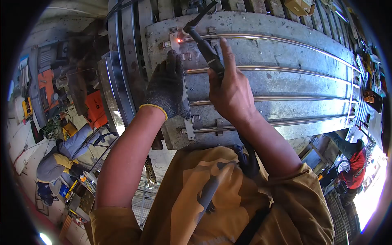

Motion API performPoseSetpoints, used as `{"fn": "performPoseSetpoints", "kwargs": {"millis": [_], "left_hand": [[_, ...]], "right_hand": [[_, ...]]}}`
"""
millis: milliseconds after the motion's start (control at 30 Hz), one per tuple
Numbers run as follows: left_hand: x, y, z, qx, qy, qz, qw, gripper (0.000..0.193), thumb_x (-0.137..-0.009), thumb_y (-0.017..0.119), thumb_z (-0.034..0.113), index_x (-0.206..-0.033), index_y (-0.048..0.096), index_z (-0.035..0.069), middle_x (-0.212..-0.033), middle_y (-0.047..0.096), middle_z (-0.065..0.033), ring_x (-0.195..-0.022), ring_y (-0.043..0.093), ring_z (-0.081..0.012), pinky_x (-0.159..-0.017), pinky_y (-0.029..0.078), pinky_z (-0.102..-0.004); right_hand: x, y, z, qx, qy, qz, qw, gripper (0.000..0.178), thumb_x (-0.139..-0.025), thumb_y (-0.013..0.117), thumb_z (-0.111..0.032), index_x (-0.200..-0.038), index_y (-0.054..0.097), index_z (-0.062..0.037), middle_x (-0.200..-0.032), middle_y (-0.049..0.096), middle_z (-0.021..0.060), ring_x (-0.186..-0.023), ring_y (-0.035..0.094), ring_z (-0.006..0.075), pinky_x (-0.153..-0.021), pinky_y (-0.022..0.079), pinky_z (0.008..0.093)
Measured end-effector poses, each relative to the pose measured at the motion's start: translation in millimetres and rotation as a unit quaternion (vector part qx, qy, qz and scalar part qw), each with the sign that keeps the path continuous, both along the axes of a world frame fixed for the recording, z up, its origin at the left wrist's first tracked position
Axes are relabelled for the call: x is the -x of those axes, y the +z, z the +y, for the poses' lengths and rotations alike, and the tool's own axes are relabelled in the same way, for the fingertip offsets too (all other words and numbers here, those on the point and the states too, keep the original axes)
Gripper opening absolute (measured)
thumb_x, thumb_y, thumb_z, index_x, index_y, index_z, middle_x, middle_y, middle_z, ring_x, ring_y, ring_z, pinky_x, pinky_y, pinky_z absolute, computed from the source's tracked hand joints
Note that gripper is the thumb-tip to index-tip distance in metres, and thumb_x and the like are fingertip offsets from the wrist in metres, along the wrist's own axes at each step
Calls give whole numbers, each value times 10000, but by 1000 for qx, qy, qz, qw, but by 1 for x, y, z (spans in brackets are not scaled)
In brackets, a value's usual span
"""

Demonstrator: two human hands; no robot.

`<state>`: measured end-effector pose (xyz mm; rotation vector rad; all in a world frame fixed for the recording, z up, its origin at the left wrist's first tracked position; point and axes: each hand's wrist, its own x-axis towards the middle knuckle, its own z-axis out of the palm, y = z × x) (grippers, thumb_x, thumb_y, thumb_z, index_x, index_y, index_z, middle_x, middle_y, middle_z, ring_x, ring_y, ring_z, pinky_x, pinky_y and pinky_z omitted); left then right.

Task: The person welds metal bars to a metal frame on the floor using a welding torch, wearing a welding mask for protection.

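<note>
My bare right hand (234,94) is closed round the handle of a black TIG welding torch (207,51), its index finger stretched out. Beside the torch head, a small orange-hot spot glows where the farthest shiny metal tube (261,37) meets a flat crossbar (185,92). My left hand (165,83), in a dark knit glove with a yellow cuff, lies flat along that crossbar with its fingers extended towards the glowing joint. Several parallel tubes run rightward from the crossbar to a thin cross rod (350,96). All lie on a grey metal plate (277,87).
Small metal stops (219,126) stand on the plate beside the tubes. A cardboard box (300,7) sits on slats at the far edge. Orange machines (96,108) are at the left. One person (61,161) bends at the left; another in red (354,167) is at the right.
</note>
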<state>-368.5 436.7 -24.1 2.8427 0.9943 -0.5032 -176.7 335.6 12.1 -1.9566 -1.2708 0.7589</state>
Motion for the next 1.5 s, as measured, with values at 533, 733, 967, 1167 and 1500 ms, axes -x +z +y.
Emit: {"fn": "performPoseSetpoints", "kwargs": {"millis": [533, 733, 967, 1167, 1500], "left_hand": [[-10, 24, -6, 79, 97, -54, 991, 1541, -479, 1056, 312, -1666, 144, -59, -1547, 450, -340, -1361, 544, -473, -1207, 441, -528], [-12, 5, -7, 79, 133, -54, 987, 1280, -684, 939, 217, -1671, 167, -44, -1444, 561, -331, -1300, 588, -477, -1155, 491, -504], [-12, 15, 3, 111, 119, 1, 987, 1552, -492, 1051, 402, -1686, 155, -25, -1690, 299, -284, -1466, 456, -476, -1271, 362, -513], [-17, 26, 3, 125, 99, 50, 986, 1585, -511, 1044, 450, -1693, 106, -35, -1719, 236, -298, -1512, 402, -472, -1297, 323, -498], [-5, 12, -4, 42, 66, -28, 997, 1334, -684, 982, 366, -1641, 170, -87, -1556, 466, -291, -1409, 509, -436, -1231, 401, -512]], "right_hand": [[-44, 106, 70, -3, 218, -252, 943, 616, -1019, 692, -114, -1590, 473, -189, -946, 773, 244, -848, 770, 459, -720, 611, 537], [-47, 62, 50, 34, 166, -159, 973, 632, -1015, 686, -117, -1602, 460, -175, -985, 774, 273, -897, 764, 496, -762, 602, 537], [-41, 34, 31, 19, 108, -63, 992, 638, -986, 666, -103, -1587, 453, -75, -885, 733, 310, -809, 723, 531, -750, 578, 578], [-33, 23, 22, 16, 76, -37, 996, 646, -1003, 659, -109, -1610, 439, -96, -927, 738, 317, -856, 735, 524, -770, 586, 566], [-15, 14, 12, 39, 89, -110, 989, 702, -993, 673, -70, -1640, 407, -120, -1001, 733, 313, -882, 751, 504, -786, 621, 553]]}}
